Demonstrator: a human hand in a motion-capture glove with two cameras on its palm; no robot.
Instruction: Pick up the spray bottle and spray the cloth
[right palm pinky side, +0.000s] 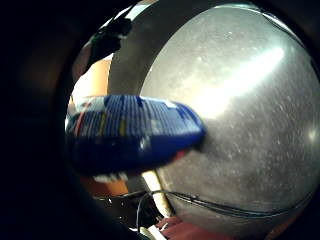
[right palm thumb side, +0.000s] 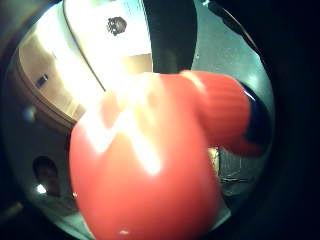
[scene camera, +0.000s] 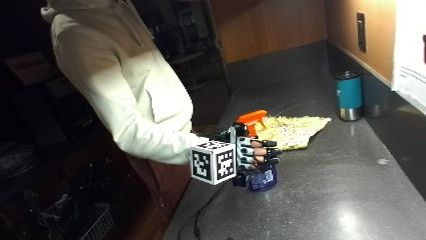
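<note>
Fingers of the gloved right hand (scene camera: 256, 152) are curled round the spray bottle (scene camera: 261, 172), so of the hands this is the one doing the work; the bare one is not in view. The bottle stands upright at the near part of the dark table (scene camera: 346, 200), its blue base touching or only just clear of the surface — from the outside view I cannot tell which. In the little-finger palm view the blue labelled body (right palm pinky side: 132, 132) lies close across the speckled grey table (right palm pinky side: 240, 100), and in the thumb-side view the orange sprayer head (right palm thumb side: 150, 170) fills most of what the palm sees. Just beyond the hand, the orange trigger top (scene camera: 253, 119) points toward the yellow cloth (scene camera: 293, 130), which lies crumpled on the table just behind and to the right. Farther back, near the wall, stands a teal tumbler (scene camera: 348, 95). By my reading the pick-up is at the grasp stage — bottle gripped, spraying not yet begun. The next move calls for raising the bottle, aiming the nozzle squarely at the cloth and getting a finger onto the trigger.
</note>
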